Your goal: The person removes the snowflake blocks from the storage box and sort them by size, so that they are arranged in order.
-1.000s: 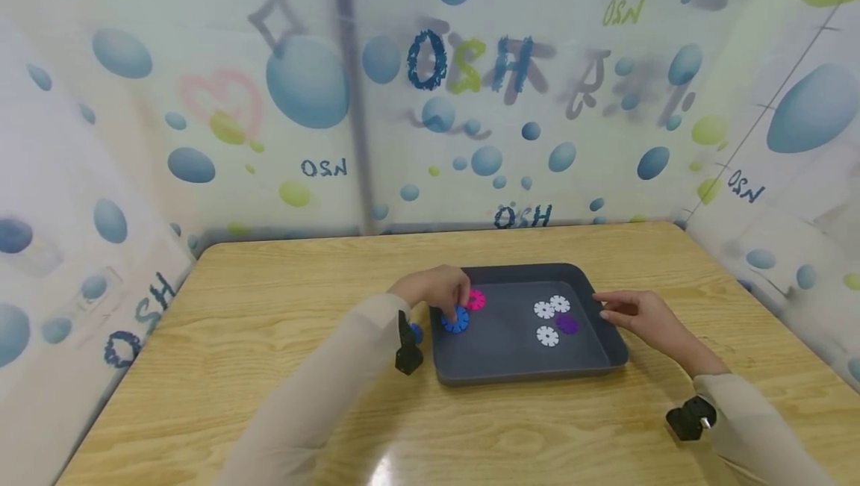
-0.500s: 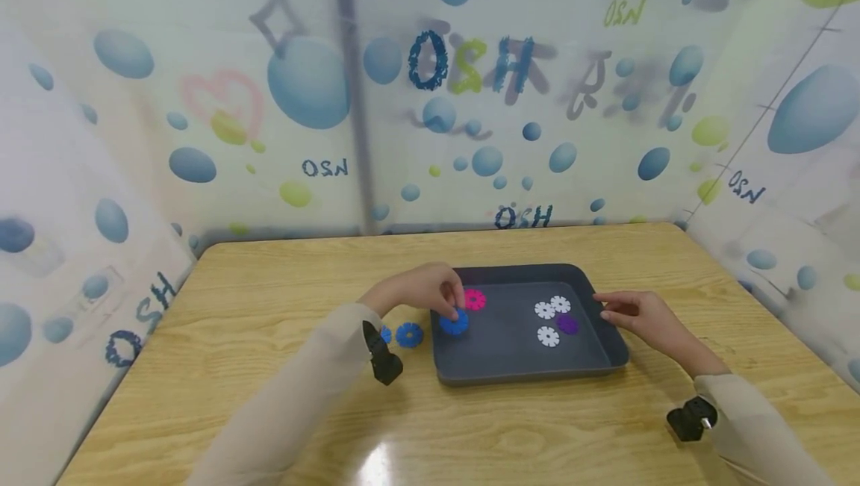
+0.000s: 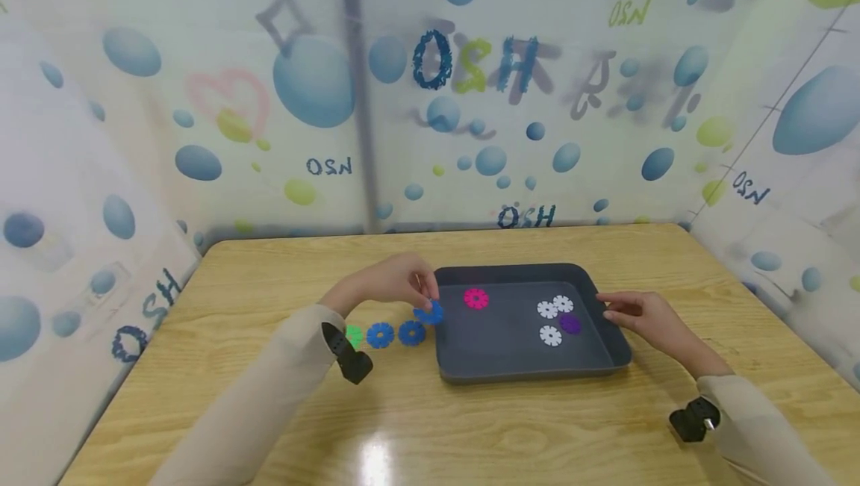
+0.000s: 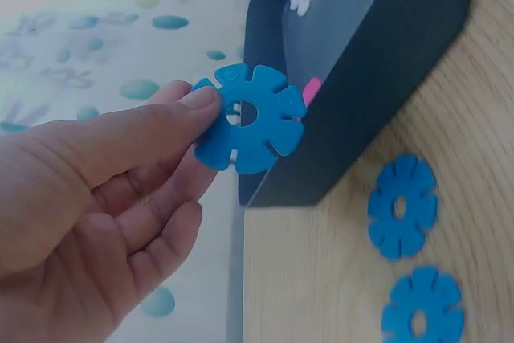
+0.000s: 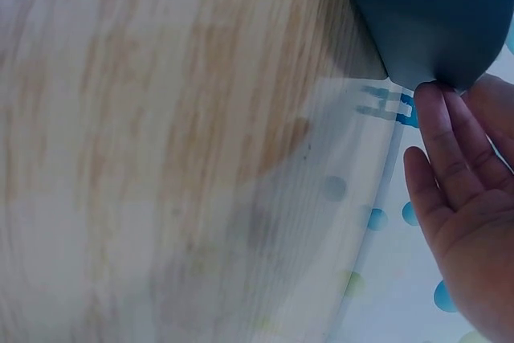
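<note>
My left hand (image 3: 396, 279) pinches a blue notched plastic disc (image 4: 255, 130) between thumb and fingers, just outside the left wall of a dark grey tray (image 3: 517, 378). On the table below lie two more blue discs (image 3: 380, 335), and a green disc (image 3: 353, 335) is partly hidden by the wrist. Inside the tray are a pink disc (image 3: 476, 298) at the left, a purple disc (image 3: 570, 324) and three white discs (image 3: 551, 336) at the right. My right hand (image 3: 641, 316) holds the tray's right rim, its fingertips against the outer wall (image 5: 438, 30).
The wooden table (image 3: 524, 434) runs back to a curtain (image 3: 430, 135) printed with blue and green drops. Each wrist wears a black camera on a strap.
My left hand has lifted a blue disc out of the tray and moved left past its wall. The blue and green discs on the table are now uncovered. The right hand stays put.
</note>
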Demonstrator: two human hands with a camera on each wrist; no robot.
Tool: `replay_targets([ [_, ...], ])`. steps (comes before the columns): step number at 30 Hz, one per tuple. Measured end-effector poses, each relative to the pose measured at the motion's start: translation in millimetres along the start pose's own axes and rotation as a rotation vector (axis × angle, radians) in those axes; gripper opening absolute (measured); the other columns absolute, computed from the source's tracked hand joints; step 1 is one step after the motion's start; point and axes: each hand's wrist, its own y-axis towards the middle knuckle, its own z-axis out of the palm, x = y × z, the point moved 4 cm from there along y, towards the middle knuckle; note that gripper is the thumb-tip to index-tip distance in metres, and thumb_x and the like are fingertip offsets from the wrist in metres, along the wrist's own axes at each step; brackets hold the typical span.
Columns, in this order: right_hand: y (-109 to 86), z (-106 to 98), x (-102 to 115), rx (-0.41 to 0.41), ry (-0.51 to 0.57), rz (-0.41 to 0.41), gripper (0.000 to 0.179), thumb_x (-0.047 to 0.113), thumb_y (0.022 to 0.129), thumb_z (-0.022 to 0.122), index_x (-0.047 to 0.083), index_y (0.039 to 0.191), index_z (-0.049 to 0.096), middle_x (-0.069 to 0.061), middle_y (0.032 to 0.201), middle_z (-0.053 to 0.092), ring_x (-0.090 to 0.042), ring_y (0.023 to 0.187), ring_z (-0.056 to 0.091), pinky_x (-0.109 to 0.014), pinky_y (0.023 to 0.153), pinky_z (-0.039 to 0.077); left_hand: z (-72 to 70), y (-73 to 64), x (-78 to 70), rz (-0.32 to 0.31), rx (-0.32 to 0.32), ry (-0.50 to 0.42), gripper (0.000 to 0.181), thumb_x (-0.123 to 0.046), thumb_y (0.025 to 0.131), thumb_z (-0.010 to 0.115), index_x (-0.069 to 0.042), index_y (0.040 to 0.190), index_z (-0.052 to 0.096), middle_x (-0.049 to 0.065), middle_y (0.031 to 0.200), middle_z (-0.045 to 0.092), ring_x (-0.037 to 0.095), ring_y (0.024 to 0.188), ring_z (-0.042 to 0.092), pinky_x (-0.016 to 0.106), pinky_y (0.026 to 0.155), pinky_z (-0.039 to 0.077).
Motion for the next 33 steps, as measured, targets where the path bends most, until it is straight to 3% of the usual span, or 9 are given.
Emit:
replay_targets([
  [9,-0.2,-1.5,1.2,-0.005,-0.01,0.003,0.035,0.009,0.087,0.062,-0.009,0.116,0.057,-0.014,0.095,0.065,-0.016,0.083,0.061,-0.022,0.067,0.049,-13.0,-36.8,18.5,-0.042,-0.033,-0.042,0.006,-0.002,0.079,0.07,-0.003,0.084,0.067,0.003,0.077,0.064,0.016,0.068,0.061,0.03,0.067,0.051],
  [16,-2.0,-0.4,0.9,-0.005,-0.009,0.017,0.035,0.007,0.086,0.062,-0.01,0.116,0.057,-0.017,0.098,0.064,-0.021,0.085,0.061,-0.026,0.069,0.051,-20.5,-64.2,36.0,-0.106,-0.065,-0.027,0.006,-0.004,0.079,0.07,-0.003,0.083,0.066,0.003,0.078,0.064,0.017,0.069,0.061,0.031,0.067,0.05],
  [25,-1.2,1.7,-0.7,-0.003,-0.003,0.018,0.035,0.006,0.086,0.062,-0.01,0.116,0.056,-0.022,0.104,0.062,-0.022,0.086,0.062,-0.027,0.07,0.051,-26.8,-92.3,56.6,-0.166,-0.062,-0.012,0.006,-0.001,0.079,0.069,-0.003,0.084,0.066,0.002,0.082,0.063,0.018,0.072,0.06,0.031,0.066,0.05],
  [33,0.0,2.9,-1.7,0.0,0.006,0.024,0.035,0.007,0.087,0.062,-0.009,0.117,0.056,-0.02,0.103,0.063,-0.021,0.086,0.061,-0.027,0.07,0.051,-34.2,-115.1,63.4,-0.217,-0.046,-0.007,0.007,-0.001,0.078,0.069,-0.001,0.085,0.066,0.003,0.076,0.062,0.018,0.068,0.055,0.029,0.062,0.048],
])
